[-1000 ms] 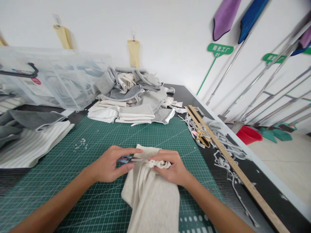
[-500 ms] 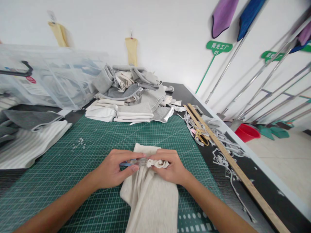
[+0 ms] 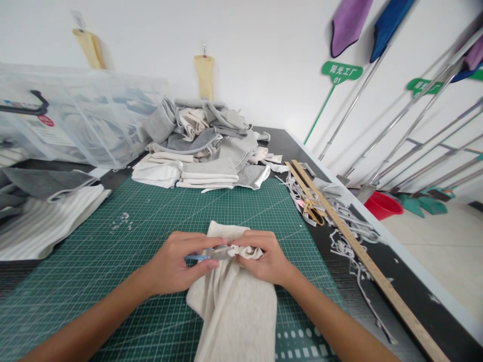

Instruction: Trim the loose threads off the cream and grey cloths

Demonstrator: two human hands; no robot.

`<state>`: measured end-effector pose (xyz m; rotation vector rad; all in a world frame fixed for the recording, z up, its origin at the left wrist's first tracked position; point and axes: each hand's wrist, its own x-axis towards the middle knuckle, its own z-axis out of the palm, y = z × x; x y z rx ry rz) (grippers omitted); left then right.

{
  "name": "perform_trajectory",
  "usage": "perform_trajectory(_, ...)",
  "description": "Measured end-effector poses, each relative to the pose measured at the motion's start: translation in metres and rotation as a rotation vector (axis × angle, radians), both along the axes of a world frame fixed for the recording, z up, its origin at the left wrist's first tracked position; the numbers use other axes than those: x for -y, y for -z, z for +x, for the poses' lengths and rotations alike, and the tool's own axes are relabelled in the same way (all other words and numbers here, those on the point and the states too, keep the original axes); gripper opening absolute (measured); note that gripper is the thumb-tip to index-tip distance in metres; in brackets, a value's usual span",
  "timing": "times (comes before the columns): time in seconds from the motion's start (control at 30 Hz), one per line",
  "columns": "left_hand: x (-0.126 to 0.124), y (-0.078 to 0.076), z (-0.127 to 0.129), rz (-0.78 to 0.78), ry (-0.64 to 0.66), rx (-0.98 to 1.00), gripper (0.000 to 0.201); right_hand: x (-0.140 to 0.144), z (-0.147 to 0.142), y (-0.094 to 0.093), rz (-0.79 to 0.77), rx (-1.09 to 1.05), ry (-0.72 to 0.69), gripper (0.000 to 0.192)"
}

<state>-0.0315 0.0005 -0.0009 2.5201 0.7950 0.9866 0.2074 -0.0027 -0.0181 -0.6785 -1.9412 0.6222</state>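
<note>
A long piece of cream knit fabric (image 3: 241, 311) lies on the green cutting mat (image 3: 162, 211), its near end running out of the bottom of the view. My right hand (image 3: 260, 256) pinches a gathered, frayed edge of this fabric between thumb and fingers. In my left hand (image 3: 184, 261) is a pair of small thread snips (image 3: 217, 252) with blue on the handle, gripped between thumb and fingers. The snips' blades point right, at the bunched edge, and their tips are partly hidden by fabric and fingers.
Folded grey and cream fabrics (image 3: 211, 146) are heaped at the back. A clear plastic bin (image 3: 94, 125) and striped cloth (image 3: 56, 221) stand left. Wooden rulers (image 3: 347, 231), gold-handled scissors (image 3: 313, 211) and fabric scraps (image 3: 350, 256) line the right. White lint (image 3: 123, 221) dots the mat.
My left thumb and the snips have shifted slightly, with the blades looking a little further apart. My right hand and the fabric stay almost where they were.
</note>
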Motion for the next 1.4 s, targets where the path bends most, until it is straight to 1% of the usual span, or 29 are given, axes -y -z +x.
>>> perform_trajectory(0.1, 0.0, 0.001, 0.0, 0.04, -0.005, -0.015, 0.034, 0.0, 0.0, 0.0, -0.01, -0.004, -0.007, 0.013)
perform_trajectory(0.3, -0.001, 0.005, 0.002, 0.172, -0.025, -0.014, 0.036, -0.001, 0.0, 0.001, -0.005, -0.028, -0.011, 0.012)
perform_trajectory(0.47, -0.002, 0.01, 0.003, 0.334, -0.034, -0.036, 0.038, -0.001, 0.0, 0.0, -0.09, -0.045, -0.013, 0.009)
perform_trajectory(0.57, -0.002, 0.011, 0.004, 0.412, -0.078, -0.04, 0.041, -0.002, 0.0, -0.001, -0.111, -0.052, -0.009, 0.011)
perform_trajectory(0.67, -0.002, 0.011, 0.004, 0.455, -0.126, -0.023, 0.04, -0.003, -0.001, -0.002, -0.12, -0.038, -0.018, 0.012)
perform_trajectory(0.93, -0.003, 0.012, 0.003, 0.504, -0.085, -0.103, 0.044, -0.005, -0.001, 0.004, -0.119, -0.054, -0.021, 0.011)
perform_trajectory(1.17, -0.003, 0.013, 0.003, 0.527, -0.126, -0.169, 0.049, -0.004, -0.003, 0.004, -0.167, -0.049, 0.0, 0.015)
perform_trajectory(1.4, -0.001, 0.01, 0.007, 0.512, -0.145, -0.156, 0.042, -0.003, -0.007, 0.007, -0.126, -0.085, 0.03, 0.011)
